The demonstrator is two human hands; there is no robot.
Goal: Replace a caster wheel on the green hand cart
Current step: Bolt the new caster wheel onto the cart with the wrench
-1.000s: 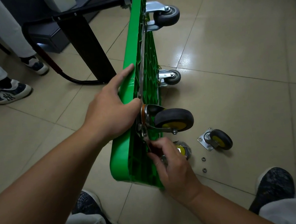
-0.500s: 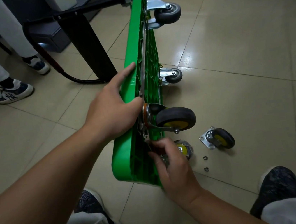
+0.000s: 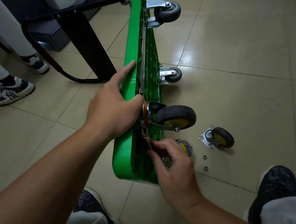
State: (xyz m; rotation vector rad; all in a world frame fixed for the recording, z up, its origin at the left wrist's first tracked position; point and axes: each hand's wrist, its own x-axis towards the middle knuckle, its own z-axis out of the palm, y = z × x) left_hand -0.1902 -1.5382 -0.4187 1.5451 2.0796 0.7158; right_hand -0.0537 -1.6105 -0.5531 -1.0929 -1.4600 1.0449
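Little had changed: the left hand (image 3: 113,109) still gripped the green plastic hand cart (image 3: 125,161), tipped on its edge on the floor (image 3: 231,63). The right hand (image 3: 173,165) kept its fingers (image 3: 163,143) pinched on a small metal part (image 3: 146,140) under the mounted black-and-yellow caster wheel (image 3: 176,117) (fastening probably unfinished).

Green hand cart (image 3: 123,158), wrench (image 3: 147,139) at caster (image 3: 176,118)

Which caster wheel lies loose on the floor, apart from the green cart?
The black caster wheel with yellow hub and square metal plate, on the tiles right of the green plastic hand cart; the others sit against the cart's underside.
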